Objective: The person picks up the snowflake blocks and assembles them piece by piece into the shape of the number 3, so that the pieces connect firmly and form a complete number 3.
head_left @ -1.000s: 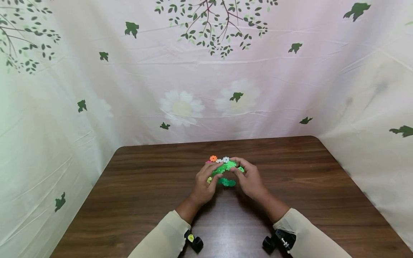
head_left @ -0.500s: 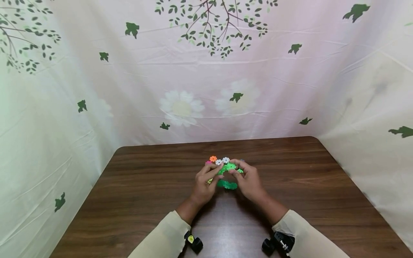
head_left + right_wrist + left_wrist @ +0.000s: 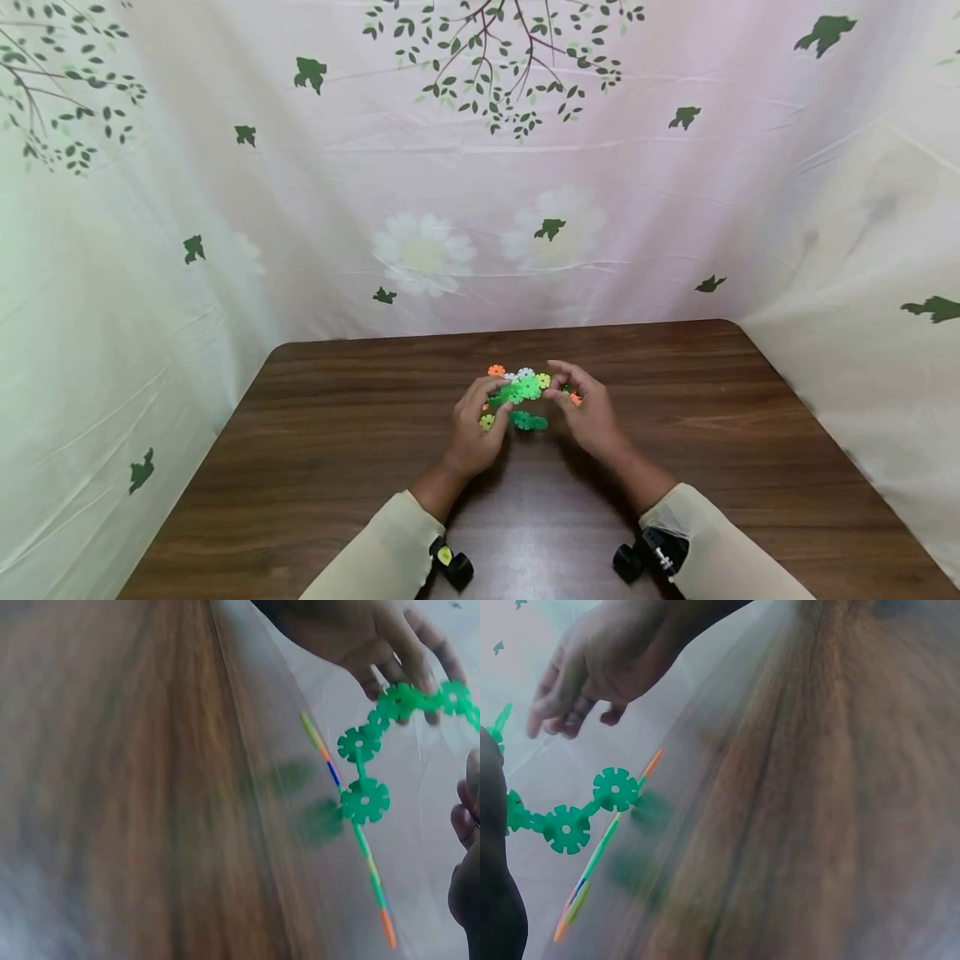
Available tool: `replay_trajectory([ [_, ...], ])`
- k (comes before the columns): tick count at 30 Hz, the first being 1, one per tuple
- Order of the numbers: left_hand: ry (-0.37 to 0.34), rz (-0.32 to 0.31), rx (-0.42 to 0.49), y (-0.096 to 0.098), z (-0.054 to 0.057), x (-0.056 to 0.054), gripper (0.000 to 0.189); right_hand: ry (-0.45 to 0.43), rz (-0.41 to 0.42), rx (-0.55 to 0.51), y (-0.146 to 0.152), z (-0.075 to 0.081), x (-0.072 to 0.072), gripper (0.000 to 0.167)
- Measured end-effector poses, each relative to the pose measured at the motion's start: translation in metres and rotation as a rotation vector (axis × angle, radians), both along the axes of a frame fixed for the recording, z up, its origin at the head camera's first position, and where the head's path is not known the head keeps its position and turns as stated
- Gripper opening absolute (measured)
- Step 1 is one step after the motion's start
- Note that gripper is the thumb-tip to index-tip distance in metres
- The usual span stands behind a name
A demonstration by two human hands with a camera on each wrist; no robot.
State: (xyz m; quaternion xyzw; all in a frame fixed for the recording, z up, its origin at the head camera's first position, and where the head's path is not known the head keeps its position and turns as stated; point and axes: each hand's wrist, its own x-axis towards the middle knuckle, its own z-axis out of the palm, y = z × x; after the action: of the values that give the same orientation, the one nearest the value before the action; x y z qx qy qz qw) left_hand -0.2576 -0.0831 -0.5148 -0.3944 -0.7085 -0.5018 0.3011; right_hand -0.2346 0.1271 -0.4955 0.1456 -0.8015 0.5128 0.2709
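Observation:
My left hand [image 3: 476, 423] holds a chain of green notched, flower-shaped interlocking discs [image 3: 528, 387] above the table. Its fingers and thumb grip one part of the chain, and the rest curves down toward the tabletop, as the left wrist view shows with a green disc [image 3: 566, 829]. To the right of the chain is my right hand [image 3: 588, 414], its fingers loosely bent and apart from the discs. Nothing shows between those fingers in the left wrist view. Past the hands lie flat coloured discs, among them an orange disc [image 3: 496, 370], a white disc [image 3: 525, 372] and a yellow disc [image 3: 543, 381].
The coloured discs lie around both hands, partly hidden by them; a yellow-green disc [image 3: 487, 422] is beside my left thumb. Brown wood-grain table [image 3: 360, 417] surrounds them. A printed cloth [image 3: 480, 183] hangs behind and at the sides.
My right hand has let go of the green chain and moved slightly right. The chain stays in my left hand, and yellow and orange discs show beside the right fingers.

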Motion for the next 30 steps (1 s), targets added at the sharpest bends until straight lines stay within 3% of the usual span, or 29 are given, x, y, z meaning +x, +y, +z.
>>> replay_trajectory([
  [12,-0.101,0.016,-0.057,-0.005,-0.002,0.000,0.043,-0.126,-0.155,0.099,0.015,-0.014,-0.011,0.038],
  [20,-0.198,0.030,-0.134,-0.006,0.000,0.004,0.050,-0.360,-0.182,0.175,0.022,-0.020,-0.011,0.037],
  [30,-0.295,0.010,-0.150,-0.006,-0.002,0.004,0.046,-0.438,-0.197,0.271,0.025,-0.027,-0.013,0.036],
])
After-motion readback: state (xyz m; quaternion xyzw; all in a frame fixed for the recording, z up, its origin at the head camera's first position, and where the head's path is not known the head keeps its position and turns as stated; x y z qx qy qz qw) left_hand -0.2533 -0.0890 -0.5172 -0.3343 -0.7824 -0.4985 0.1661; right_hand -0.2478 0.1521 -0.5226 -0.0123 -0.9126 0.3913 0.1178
